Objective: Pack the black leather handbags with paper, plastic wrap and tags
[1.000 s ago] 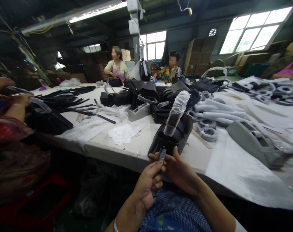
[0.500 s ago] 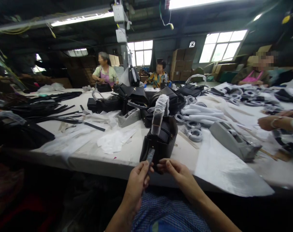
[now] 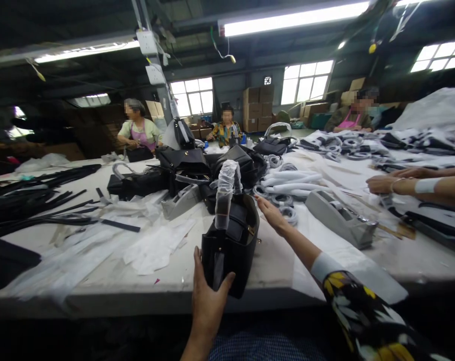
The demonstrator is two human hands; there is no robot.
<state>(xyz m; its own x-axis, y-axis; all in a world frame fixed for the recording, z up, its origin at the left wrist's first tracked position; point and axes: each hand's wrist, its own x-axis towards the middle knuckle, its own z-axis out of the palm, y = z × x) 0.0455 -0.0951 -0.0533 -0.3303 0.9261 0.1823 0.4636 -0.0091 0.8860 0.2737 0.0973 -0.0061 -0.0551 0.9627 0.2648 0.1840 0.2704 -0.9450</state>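
Observation:
A black handbag (image 3: 233,250) stands at the table's near edge, its top open and its pale inner lining showing. Its arched handle (image 3: 224,193) is wrapped in clear plastic film, and a film-covered strap (image 3: 219,268) hangs down the near end. My left hand (image 3: 209,296) clasps that near end, thumb on one side and fingers on the other. Beyond the bag's right side, my right hand (image 3: 271,214) reaches out with fingers stretched near the upper rim; whether the fingertips touch it, I cannot tell.
Several black bags (image 3: 184,165) stand behind. Grey tape dispensers (image 3: 340,218) sit at right and left-centre, near white wrapped rolls (image 3: 291,180). Black straps (image 3: 62,210) and thin white sheets (image 3: 158,248) cover the left. A co-worker's arms (image 3: 408,185) extend in from the right.
My left hand has let go of the hanging strap and now clasps the bag's near end. My right hand has moved forward along the bag's right side. The view has turned right.

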